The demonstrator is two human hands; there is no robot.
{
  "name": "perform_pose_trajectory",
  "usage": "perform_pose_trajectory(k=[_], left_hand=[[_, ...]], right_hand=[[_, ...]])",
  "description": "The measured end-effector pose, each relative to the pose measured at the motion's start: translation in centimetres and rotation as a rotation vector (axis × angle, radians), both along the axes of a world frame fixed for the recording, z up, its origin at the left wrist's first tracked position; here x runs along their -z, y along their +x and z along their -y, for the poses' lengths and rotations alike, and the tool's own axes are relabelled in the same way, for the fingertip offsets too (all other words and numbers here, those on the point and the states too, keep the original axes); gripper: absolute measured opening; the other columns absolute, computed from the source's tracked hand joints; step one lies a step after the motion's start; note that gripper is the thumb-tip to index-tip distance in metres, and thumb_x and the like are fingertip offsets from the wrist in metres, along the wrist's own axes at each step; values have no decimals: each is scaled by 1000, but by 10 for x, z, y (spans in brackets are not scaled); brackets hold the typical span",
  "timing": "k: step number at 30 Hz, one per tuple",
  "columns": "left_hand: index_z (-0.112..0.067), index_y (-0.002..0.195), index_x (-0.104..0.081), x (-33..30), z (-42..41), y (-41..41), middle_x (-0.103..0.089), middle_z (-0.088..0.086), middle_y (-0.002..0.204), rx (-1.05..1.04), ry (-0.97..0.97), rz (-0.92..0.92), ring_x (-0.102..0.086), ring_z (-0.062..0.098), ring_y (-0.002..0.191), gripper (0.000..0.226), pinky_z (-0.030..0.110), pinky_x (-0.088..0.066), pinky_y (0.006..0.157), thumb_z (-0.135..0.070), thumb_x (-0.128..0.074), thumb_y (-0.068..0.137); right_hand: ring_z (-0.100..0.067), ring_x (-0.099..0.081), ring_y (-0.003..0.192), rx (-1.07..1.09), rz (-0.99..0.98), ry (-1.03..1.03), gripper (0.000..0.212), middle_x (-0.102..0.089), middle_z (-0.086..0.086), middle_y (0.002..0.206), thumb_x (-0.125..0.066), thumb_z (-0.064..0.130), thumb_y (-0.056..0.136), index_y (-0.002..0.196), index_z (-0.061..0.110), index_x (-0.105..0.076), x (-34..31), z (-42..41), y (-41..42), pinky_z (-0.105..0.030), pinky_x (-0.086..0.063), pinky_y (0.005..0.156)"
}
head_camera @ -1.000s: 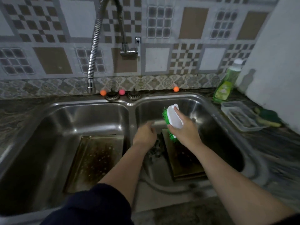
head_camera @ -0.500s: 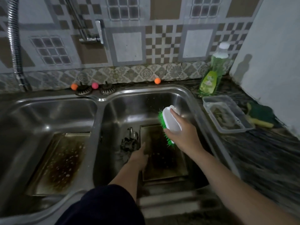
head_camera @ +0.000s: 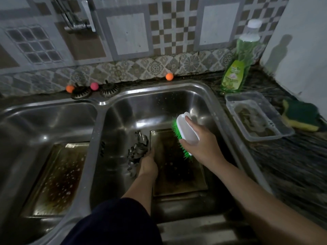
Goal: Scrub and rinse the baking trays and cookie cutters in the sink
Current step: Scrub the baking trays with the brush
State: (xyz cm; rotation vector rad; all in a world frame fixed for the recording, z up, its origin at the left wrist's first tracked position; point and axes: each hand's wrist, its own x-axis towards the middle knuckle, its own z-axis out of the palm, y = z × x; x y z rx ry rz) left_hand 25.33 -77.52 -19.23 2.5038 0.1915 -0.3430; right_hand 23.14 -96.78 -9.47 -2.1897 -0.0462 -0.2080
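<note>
The right hand point(head_camera: 200, 147) is raised and its fingers curl around a white brush point(head_camera: 186, 134). The left hand point(head_camera: 147, 164) reaches lower down with the arm stretched forward; its fingers are hidden.

A stainless-steel double sink point(head_camera: 159, 89) fills the view. In its right basin lies a dark, stained rectangular baking tray point(head_camera: 178, 174), with a cluster of metal cookie cutters point(head_camera: 138, 151) just left of it. The left hand point(head_camera: 147, 164) reaches down to the tray's left edge beside the cutters; whether it grips the edge cannot be told. The right hand point(head_camera: 200, 147) holds a white-backed scrubbing brush with green bristles point(head_camera: 185, 135) above the tray, bristles facing left. In the left basin lies a second stained baking tray point(head_camera: 56, 177). Right of the sink stand a green dish-soap bottle point(head_camera: 237, 68), a clear plastic container point(head_camera: 256, 115) and a green-and-yellow sponge point(head_camera: 300, 115).
</note>
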Motion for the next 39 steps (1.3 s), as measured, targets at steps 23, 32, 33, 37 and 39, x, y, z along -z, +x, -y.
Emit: perform_pose_trajectory(k=[23, 32, 33, 37, 39], left_hand=[[-37, 144, -36, -69, 8, -26, -57, 3, 127, -109, -522, 133, -55, 3, 79, 57, 11, -43, 60, -4, -40, 99], [-32, 147, -32, -99, 8, -29, -38, -14, 143, -149, -746, 340, -35, 4, 130, 53, 28, -30, 109, -7, -38, 101], [-31, 148, -30, -106, 10, -29, -37, -18, 139, -152, -780, 351, -33, 1, 128, 53, 25, -28, 108, -8, -37, 102], [-34, 150, -25, -131, 18, -33, -31, -23, 139, -165, -888, 412, -26, -4, 129, 54, 21, -22, 108, -8, -34, 102], [-36, 150, -21, -136, 21, -32, -28, -22, 144, -170, -896, 430, -24, -3, 132, 56, 21, -21, 109, -9, -33, 103]], right_hand=[[-26, -43, 131, 265, -78, -297, 73, -42, -3, 149, -70, 38, 83, 147, 37, -33, -107, 131, 6, -30, -39, 92], [-32, -49, 123, 267, -188, -425, 72, -46, -9, 144, -66, 38, 86, 148, 37, -29, -76, 138, 20, -37, -47, 87], [-32, -49, 122, 273, -162, -414, 72, -47, -10, 142, -65, 39, 86, 148, 37, -29, -82, 135, 20, -36, -46, 87], [-27, -50, 118, 213, 12, -391, 70, -50, -9, 136, -62, 43, 88, 149, 38, -28, -110, 98, 12, -33, -43, 83], [-22, -53, 112, 119, 90, -331, 71, -51, -5, 133, -65, 40, 87, 148, 40, -29, -114, 66, 0, -32, -46, 82]])
